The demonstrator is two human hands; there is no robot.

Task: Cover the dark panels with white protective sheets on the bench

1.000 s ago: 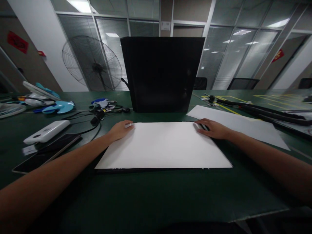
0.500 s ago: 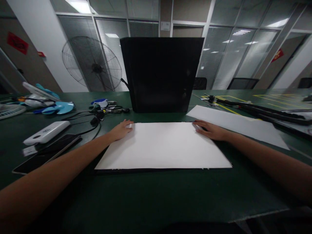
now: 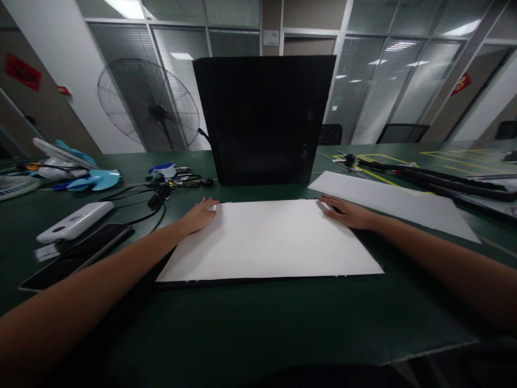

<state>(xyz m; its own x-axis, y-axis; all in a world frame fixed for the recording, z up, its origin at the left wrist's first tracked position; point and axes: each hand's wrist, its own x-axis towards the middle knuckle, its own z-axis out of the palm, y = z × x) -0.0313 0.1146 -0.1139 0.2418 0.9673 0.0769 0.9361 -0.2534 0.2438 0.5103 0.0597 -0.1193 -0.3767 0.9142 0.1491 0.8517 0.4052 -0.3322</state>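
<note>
A white rectangular sheet (image 3: 266,242) lies flat in front of me on a thin dark panel, whose black edge (image 3: 258,279) shows along the near side. My left hand (image 3: 200,215) rests at the sheet's far left corner, fingers stretched forward and touching its edge. At the far right corner lies my right hand (image 3: 343,212), its fingers extended over the edge and the thumb on the white surface. Both hands are open and hold nothing. Behind the sheet stands a large black upright panel (image 3: 264,121).
The green table (image 3: 250,328) carries a white device (image 3: 75,222), a dark phone-like slab (image 3: 76,256) and tangled cables (image 3: 161,194) at left. Blue fan blades (image 3: 95,179) lie farther back. On the right are another white sheet (image 3: 396,202) and long black strips (image 3: 452,182).
The view has shifted slightly. Both hands remain at the sheet's far corners, with the right fingers moved only a little.
</note>
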